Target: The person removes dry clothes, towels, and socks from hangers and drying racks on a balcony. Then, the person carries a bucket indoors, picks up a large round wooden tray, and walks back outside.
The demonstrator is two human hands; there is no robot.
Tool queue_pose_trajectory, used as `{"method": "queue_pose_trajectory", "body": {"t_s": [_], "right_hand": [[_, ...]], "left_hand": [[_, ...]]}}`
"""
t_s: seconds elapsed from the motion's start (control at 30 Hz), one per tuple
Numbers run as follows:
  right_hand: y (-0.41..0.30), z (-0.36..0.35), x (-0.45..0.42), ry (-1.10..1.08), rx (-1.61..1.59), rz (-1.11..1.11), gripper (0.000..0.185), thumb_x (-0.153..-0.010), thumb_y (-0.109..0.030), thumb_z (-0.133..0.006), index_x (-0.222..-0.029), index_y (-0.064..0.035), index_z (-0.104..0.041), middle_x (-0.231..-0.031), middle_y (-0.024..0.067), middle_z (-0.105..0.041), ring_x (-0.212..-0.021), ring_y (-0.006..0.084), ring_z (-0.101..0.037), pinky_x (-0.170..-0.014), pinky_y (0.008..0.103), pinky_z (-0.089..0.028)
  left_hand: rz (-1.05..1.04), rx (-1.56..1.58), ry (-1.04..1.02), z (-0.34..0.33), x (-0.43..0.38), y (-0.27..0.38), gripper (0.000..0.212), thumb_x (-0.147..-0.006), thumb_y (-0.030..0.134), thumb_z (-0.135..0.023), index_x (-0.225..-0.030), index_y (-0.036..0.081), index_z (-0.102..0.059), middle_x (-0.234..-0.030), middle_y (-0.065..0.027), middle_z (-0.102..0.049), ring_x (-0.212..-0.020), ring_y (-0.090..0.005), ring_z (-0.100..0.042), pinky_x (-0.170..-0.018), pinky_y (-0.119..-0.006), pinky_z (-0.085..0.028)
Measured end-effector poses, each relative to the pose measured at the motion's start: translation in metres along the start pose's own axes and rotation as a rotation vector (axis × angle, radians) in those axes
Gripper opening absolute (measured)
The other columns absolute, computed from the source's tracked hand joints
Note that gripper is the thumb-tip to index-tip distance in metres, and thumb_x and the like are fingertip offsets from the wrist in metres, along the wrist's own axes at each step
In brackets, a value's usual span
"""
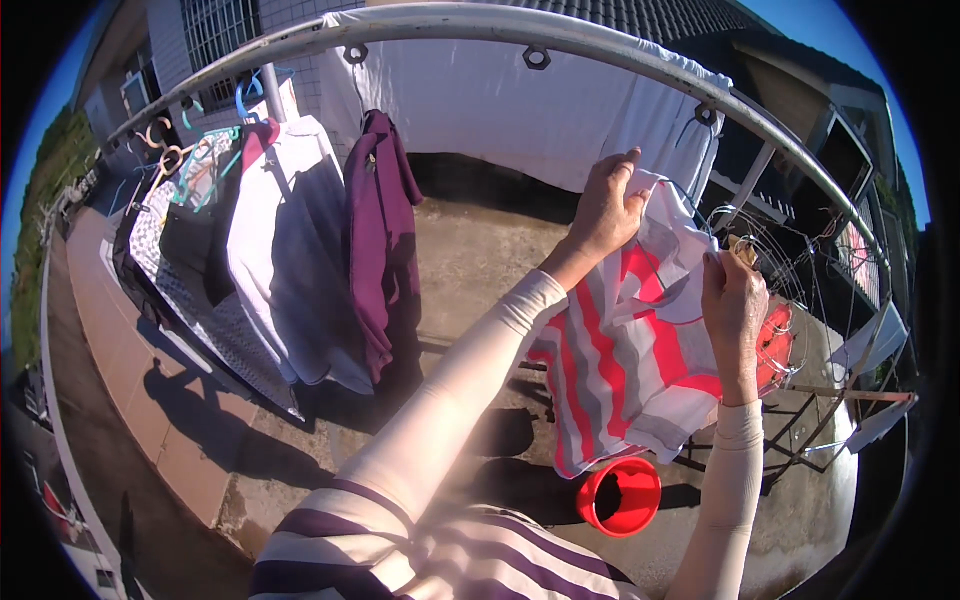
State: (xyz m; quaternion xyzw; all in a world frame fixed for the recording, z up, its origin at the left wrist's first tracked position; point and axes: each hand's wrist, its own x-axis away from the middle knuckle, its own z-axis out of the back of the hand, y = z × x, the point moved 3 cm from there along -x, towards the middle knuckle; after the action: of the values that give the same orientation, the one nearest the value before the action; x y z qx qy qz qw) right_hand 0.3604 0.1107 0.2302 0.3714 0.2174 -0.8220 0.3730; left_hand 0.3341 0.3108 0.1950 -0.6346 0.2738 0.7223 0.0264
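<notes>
Both hands hold up a red, grey and white striped garment point(600, 360) by its upper part. My left hand point(611, 199) pinches the white cloth at one shoulder, thumb and fingers together. My right hand point(735, 292) is closed on the other side of its neckline. A dark green hanger point(686, 196) shows between the hands, partly inside the garment; its hook is hard to make out. Below the hem, a red plastic bucket point(619, 498) stands on the concrete floor.
A metal rail point(450, 22) with nut-like rings arches overhead. From it hang a purple jacket point(381, 247), a white long-sleeved garment point(281, 255) and several others at left. A white sheet point(487, 97) hangs behind. Wire hangers point(780, 232) and a folding metal rack point(847, 394) are at right.
</notes>
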Motion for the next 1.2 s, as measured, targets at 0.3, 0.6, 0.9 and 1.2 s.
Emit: {"method": "queue_pose_trajectory", "body": {"t_s": [0.3,0.6,0.9,1.2], "right_hand": [[-0.157,0.062,0.020,0.111,-0.326,0.427,0.037,-0.075,-0.008,-0.065,-0.112,-0.0036,-0.060,-0.099,0.0118,-0.061,-0.087,0.0293,-0.058,-0.076,0.0375,-0.046],[-0.212,-0.007,0.045,0.034,-0.315,0.343,0.019,-0.076,-0.020,-0.068,-0.088,-0.0079,-0.060,-0.078,0.0053,-0.055,-0.074,0.0246,-0.053,-0.065,0.0373,-0.040],[-0.137,0.027,0.127,0.185,0.056,-0.101,0.028,-0.073,-0.008,-0.070,-0.099,-0.0056,-0.062,-0.104,0.0108,-0.059,-0.091,0.0314,-0.056,-0.077,0.0390,-0.046],[-0.035,0.066,0.231,0.125,0.063,-0.416,0.016,-0.075,-0.006,-0.068,-0.090,-0.0030,-0.064,-0.098,0.0124,-0.062,-0.090,0.0310,-0.058,-0.077,0.0374,-0.048]], "left_hand": [[-0.065,0.100,-0.149,0.226,0.074,0.159,0.022,-0.077,-0.001,-0.066,-0.099,0.001,-0.065,-0.095,-0.0160,-0.058,-0.078,-0.0276,-0.059,-0.063,-0.033,-0.049],[0.350,0.241,-0.284,0.310,0.108,0.104,0.010,-0.083,-0.001,-0.059,-0.092,-0.002,-0.064,-0.081,-0.0133,-0.066,-0.071,-0.0180,-0.064,-0.062,-0.025,-0.050],[0.331,0.457,-0.626,0.221,0.128,0.074,0.008,-0.087,0.001,-0.058,-0.092,-0.003,-0.063,-0.082,-0.0089,-0.062,-0.070,-0.0136,-0.059,-0.062,-0.022,-0.046],[0.285,0.443,-0.602,0.107,0.116,0.109,0.010,-0.088,0.004,-0.059,-0.095,-0.002,-0.064,-0.090,-0.0049,-0.059,-0.077,-0.0096,-0.057,-0.068,-0.021,-0.046]]}}
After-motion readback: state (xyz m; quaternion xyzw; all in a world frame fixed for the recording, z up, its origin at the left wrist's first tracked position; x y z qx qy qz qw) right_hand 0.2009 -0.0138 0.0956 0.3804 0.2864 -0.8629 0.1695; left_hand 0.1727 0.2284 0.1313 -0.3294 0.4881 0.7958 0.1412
